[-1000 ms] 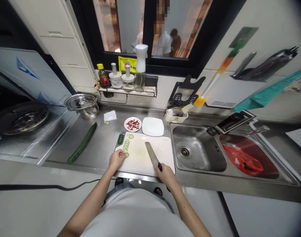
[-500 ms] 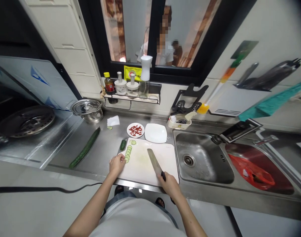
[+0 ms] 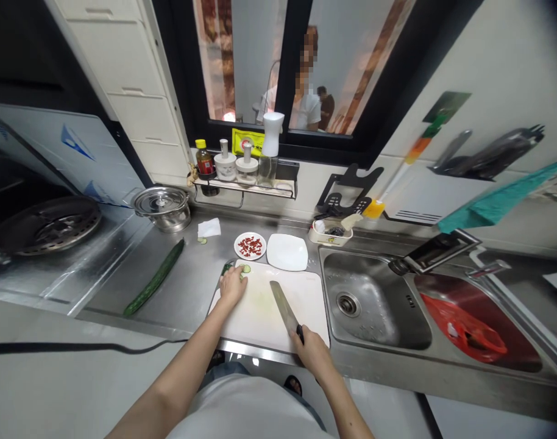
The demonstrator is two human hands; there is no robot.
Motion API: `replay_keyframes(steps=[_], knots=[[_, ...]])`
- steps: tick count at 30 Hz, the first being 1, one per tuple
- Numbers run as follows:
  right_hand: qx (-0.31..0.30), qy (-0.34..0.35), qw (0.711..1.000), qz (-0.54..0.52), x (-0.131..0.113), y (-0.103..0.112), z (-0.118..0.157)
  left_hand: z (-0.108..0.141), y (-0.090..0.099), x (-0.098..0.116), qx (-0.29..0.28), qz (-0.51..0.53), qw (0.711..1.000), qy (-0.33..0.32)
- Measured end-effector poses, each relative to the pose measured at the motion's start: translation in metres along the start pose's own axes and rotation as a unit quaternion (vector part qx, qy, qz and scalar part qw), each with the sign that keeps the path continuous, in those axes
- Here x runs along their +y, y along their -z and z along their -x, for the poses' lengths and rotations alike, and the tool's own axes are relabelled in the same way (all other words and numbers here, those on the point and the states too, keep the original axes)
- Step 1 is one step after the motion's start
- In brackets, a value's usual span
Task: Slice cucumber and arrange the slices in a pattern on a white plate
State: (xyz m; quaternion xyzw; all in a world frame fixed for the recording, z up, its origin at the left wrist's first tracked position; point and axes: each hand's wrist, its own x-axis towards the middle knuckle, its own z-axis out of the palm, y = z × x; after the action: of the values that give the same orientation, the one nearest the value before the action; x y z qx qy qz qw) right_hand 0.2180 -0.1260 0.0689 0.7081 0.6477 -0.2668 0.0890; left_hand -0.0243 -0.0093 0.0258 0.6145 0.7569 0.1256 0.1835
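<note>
My right hand (image 3: 311,349) is wrapped around the black handle of a kitchen knife (image 3: 284,306), whose wide blade lies low over the white cutting board (image 3: 264,326). At the board's upper left, my left hand (image 3: 233,285) curls its fingers over cucumber slices and covers most of them. One pale green slice (image 3: 246,269) shows past the fingertips. Behind that hand, a cucumber piece (image 3: 227,267) is partly visible at the board's corner. A whole cucumber (image 3: 155,279) lies on the steel counter to the left.
Beyond the board stand a plate of chopped red pieces (image 3: 250,246) and a white plate (image 3: 287,252). To the right is a sink (image 3: 374,299), with a red bag (image 3: 464,329) in the second basin. A lidded pot (image 3: 162,208) and a condiment shelf (image 3: 244,185) are at the back.
My left hand has moved up along the row of cucumber slices and now hides most of it. My right hand keeps the knife in nearly the same place.
</note>
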Motion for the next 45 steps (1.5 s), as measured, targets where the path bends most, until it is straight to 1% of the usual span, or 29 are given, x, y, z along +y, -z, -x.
replay_keyframes(steps=[5,7,10,13,17,20,22,26,29,31,33,37,39,41,43,45], knots=[[-0.002,-0.012,1.0,0.003,-0.005,0.002,0.003,-0.018,0.001,0.013,-0.012,-0.093,0.995,-0.02],[-0.002,-0.014,1.0,-0.006,-0.006,0.003,0.004,-0.021,-0.001,0.015,-0.008,-0.123,0.992,-0.034],[0.003,-0.021,1.0,-0.009,-0.007,0.003,0.005,-0.025,-0.004,0.015,0.003,-0.141,0.988,-0.055],[0.009,-0.028,0.999,-0.011,-0.007,0.004,0.006,-0.028,-0.004,0.015,0.001,-0.131,0.99,-0.054],[0.006,-0.029,0.999,-0.016,-0.009,0.005,0.006,-0.031,-0.003,0.018,-0.014,-0.078,0.996,-0.03],[0.0,-0.028,0.999,-0.016,-0.009,0.006,0.006,-0.027,-0.003,0.022,-0.027,-0.022,0.999,-0.018],[-0.002,-0.025,1.0,-0.016,-0.009,0.006,0.005,-0.021,-0.005,0.025,-0.047,0.007,0.999,-0.026],[-0.007,-0.025,1.0,-0.015,-0.008,0.005,0.002,-0.006,-0.008,0.031,-0.123,0.026,0.99,-0.07],[-0.01,-0.025,1.0,-0.011,-0.008,0.003,0.0,0.001,-0.009,0.034,-0.162,0.011,0.982,-0.098],[-0.008,-0.022,1.0,-0.009,-0.007,0.002,-0.001,0.004,-0.009,0.035,-0.186,-0.014,0.973,-0.136],[-0.004,-0.019,1.0,-0.011,-0.006,0.0,-0.001,0.004,-0.009,0.036,-0.204,-0.05,0.96,-0.187],[0.0,-0.013,1.0,-0.021,-0.005,-0.001,-0.001,0.004,-0.009,0.041,-0.212,-0.114,0.924,-0.298],[-0.002,-0.015,1.0,-0.02,-0.005,0.0,0.0,0.005,-0.01,0.044,-0.209,-0.127,0.904,-0.351],[-0.003,-0.018,1.0,-0.019,-0.007,0.001,0.001,0.006,-0.01,0.046,-0.211,-0.126,0.887,-0.39],[0.0,-0.021,1.0,-0.018,-0.008,0.001,0.001,0.007,-0.01,0.046,-0.209,-0.11,0.886,-0.398],[0.001,-0.024,1.0,-0.017,-0.008,0.001,0.001,0.008,-0.009,0.043,-0.194,-0.091,0.909,-0.359]])
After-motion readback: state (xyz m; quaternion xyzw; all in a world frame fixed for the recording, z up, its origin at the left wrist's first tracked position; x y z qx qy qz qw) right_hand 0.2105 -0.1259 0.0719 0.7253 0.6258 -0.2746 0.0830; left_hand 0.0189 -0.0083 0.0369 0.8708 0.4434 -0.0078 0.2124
